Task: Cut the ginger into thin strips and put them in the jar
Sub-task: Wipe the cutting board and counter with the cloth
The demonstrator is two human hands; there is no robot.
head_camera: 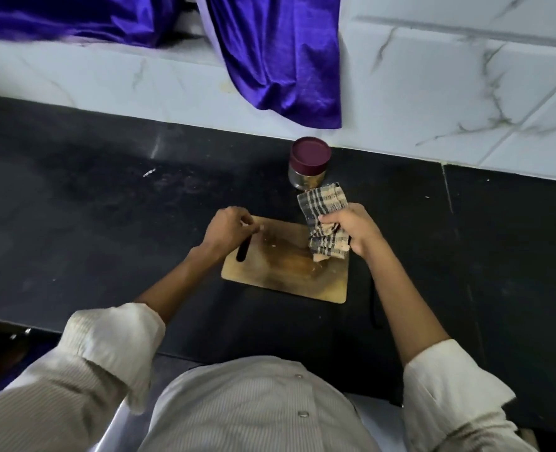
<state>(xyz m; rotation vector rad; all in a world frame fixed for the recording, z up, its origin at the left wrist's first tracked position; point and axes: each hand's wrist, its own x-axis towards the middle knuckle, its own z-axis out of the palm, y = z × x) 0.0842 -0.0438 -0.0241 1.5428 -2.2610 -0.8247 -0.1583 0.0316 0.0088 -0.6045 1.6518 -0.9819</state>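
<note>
Black stone counter runs wall to wall, backed by white marbled tiles. Purple satin cloth hangs from the ledge above, its lowest fold ending just over the jar.

Landmark: wooden cutting board, lying flat on the counter in front of the person, a dark slot handle at its left end. Board surface is stained and wet-looking, with a few pale flecks near its far edge.

Jar: beyond the board's far right corner, close to the wall, upright, maroon lid on. Contents too dim to make out through the glass.

Right hand: over the board's far right corner, fingers curled around a bunched checked cloth. Cloth's upper end sticks out toward the jar; its lower end reaches the board surface.

Left hand: at the board's far left corner, above the slot, fingers curled inward with fingertips drawn together. Cannot tell whether it pinches anything.

Ginger: no piece clearly identifiable on the board; a small pale lump at the cloth's lower edge cannot be named.

Thin dark object lies on the counter to the right of the board, partly behind the right forearm; unclear what it is.

Rolled pale striped sleeves on both arms.
</note>
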